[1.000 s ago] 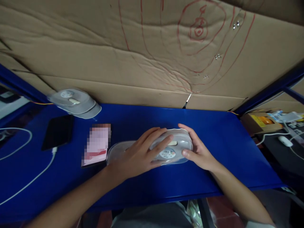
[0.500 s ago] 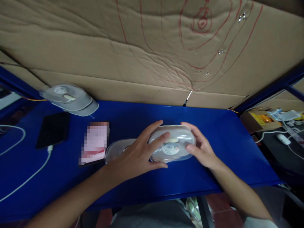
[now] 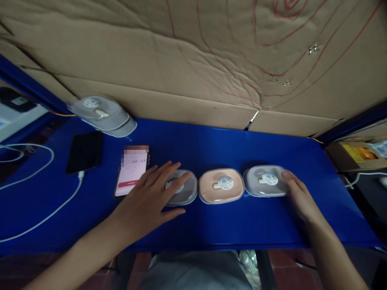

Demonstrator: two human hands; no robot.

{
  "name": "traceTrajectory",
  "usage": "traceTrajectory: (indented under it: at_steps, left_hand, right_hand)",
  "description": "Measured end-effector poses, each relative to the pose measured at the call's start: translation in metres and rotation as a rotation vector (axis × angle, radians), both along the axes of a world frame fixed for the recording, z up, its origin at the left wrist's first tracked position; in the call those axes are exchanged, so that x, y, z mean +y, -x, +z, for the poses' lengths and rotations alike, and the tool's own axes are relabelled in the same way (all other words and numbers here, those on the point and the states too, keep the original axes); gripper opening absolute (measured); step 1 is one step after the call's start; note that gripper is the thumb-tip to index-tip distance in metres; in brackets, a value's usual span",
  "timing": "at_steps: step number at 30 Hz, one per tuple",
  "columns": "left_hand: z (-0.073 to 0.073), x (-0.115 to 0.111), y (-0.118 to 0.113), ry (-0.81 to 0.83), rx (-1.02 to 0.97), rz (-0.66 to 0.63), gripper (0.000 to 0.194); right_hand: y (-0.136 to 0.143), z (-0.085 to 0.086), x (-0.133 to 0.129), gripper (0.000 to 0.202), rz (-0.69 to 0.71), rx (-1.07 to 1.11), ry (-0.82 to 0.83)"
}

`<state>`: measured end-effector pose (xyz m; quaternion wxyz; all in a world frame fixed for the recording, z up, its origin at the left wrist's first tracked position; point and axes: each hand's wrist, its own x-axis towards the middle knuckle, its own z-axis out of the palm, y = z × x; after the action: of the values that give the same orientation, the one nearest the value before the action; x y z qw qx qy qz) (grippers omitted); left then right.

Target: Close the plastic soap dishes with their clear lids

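A glossy blue worktop (image 3: 211, 225) backed by creased brown cardboard sheeting (image 3: 181, 60) marked with red lines. The left hand (image 3: 151, 197) lies flat, fingers (image 3: 172, 183) spread and released, on a clear rounded plastic lidded container (image 3: 181, 191). The right hand (image 3: 299, 195) touches, with relaxed open fingers (image 3: 287, 175), the side of a grey rounded plastic container (image 3: 264, 181). Between these, just beside each, sits a peach rounded plastic container (image 3: 220, 186). All three stand in a row, each lid bearing a small label.

Blue table (image 3: 217, 225): three lidded containers (image 3: 221, 185), two phones (image 3: 84, 152), white cable (image 3: 45, 217), perhaps stacked lids (image 3: 101, 117).
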<state>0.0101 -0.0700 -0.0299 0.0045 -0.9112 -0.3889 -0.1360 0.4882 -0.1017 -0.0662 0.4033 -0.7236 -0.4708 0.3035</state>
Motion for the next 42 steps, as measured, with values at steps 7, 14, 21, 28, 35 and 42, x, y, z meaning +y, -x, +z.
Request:
traceTrajectory:
  at_steps: [7, 14, 21, 28, 35, 42]
  left_hand:
    - [-0.013, -0.006, -0.018, -0.072, 0.062, -0.006, 0.083]
    - [-0.018, 0.022, -0.019, -0.078, 0.016, 0.025, 0.065]
    - [-0.009, 0.113, -0.035, -0.012, 0.061, 0.057, 0.064]
    - [-0.004, 0.142, -0.028, 0.066, 0.042, 0.147, 0.071]
    - [-0.002, 0.132, -0.005, 0.166, 0.036, 0.144, 0.081]
    - [-0.003, 0.124, -0.001, 0.254, -0.086, 0.112, 0.093]
  right_hand:
    - [0.032, 0.014, -0.005, 0.067, 0.098, -0.511, -0.179]
    - [0.074, 0.021, 0.005, 0.078, 0.547, -1.110, -0.307]
    - [0.079, 0.010, 0.082, 0.076, 0.375, -1.143, -0.325]
    - [0.097, 0.011, 0.082, 0.069, 0.548, -1.138, -0.477]
    - [0.101, 0.008, 0.086, 0.069, 0.641, -1.127, -0.382]
    - [0.122, 0.019, 0.073, 0.071, 0.650, -1.099, -0.379]
